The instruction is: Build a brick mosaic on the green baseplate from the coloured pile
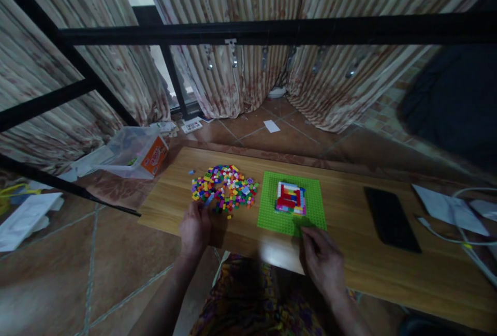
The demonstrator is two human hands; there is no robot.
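Observation:
A green baseplate (272, 206) lies on a low wooden table (349, 263), with a small flat build of red, white and coloured bricks (290, 198) on it. To its left is a heap of several loose coloured bricks (225, 187). My left hand (194, 228) rests at the near edge of that heap, fingers curled; whether it holds a brick I cannot see. At the near edge of the baseplate my right hand (320, 254) has its fingertips touching the plate.
A black phone (391, 218) lies on the table to the right, with papers (446, 206) and a white cable (462, 237) beyond. On the tiled floor at left stands a clear plastic box (135, 152). Black metal bars (272, 30) cross overhead; curtains hang behind.

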